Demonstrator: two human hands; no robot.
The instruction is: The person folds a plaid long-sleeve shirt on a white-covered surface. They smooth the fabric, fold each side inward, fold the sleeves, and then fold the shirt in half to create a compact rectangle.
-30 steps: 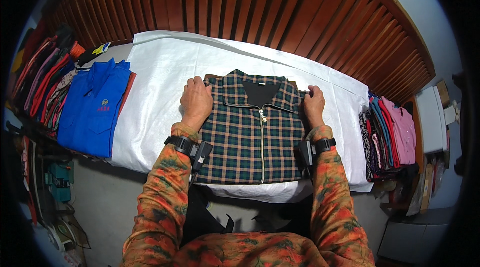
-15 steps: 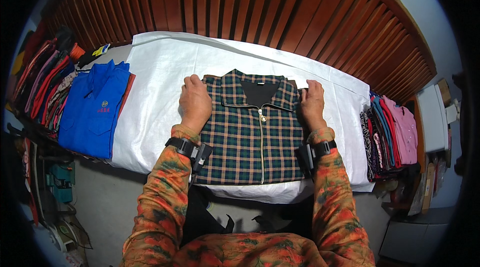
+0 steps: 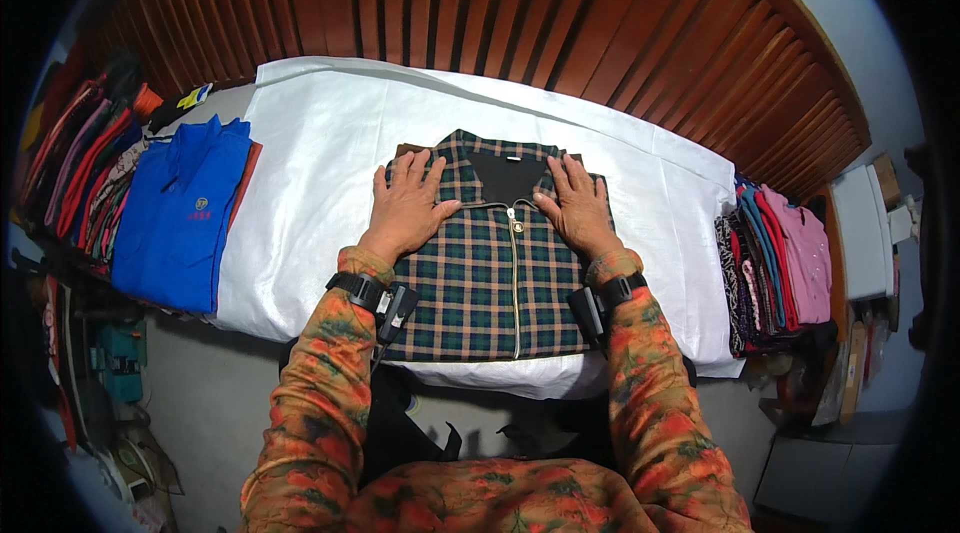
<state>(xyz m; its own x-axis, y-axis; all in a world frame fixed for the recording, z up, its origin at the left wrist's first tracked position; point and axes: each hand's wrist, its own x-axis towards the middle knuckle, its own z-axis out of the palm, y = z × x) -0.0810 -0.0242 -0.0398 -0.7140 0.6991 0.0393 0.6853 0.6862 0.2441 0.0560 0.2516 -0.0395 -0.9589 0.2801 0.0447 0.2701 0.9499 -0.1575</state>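
Note:
A folded plaid jacket (image 3: 465,278) in green, navy and tan lies in front of me, collar away from me, its front zipper (image 3: 516,283) closed up to the collar. My left hand (image 3: 408,203) rests flat on its left shoulder, fingers spread beside the collar. On the right shoulder lies my right hand (image 3: 580,205), also flat with fingers apart. Both thumbs point inward near the collar's lower corners. Brown cloth peeks out behind the jacket's upper edge. Underneath is a white sheet (image 3: 310,163).
A folded blue shirt (image 3: 175,233) tops a stack on the left, beside a row of folded clothes (image 3: 80,163). More folded garments, with a pink shirt (image 3: 803,253) outermost, stand at the right end. A slatted wooden headboard (image 3: 480,3) rises along the back.
Both hands have moved inward from the jacket's side edges onto its shoulders, and their curled fingers have spread out flat. The jacket still lies folded.

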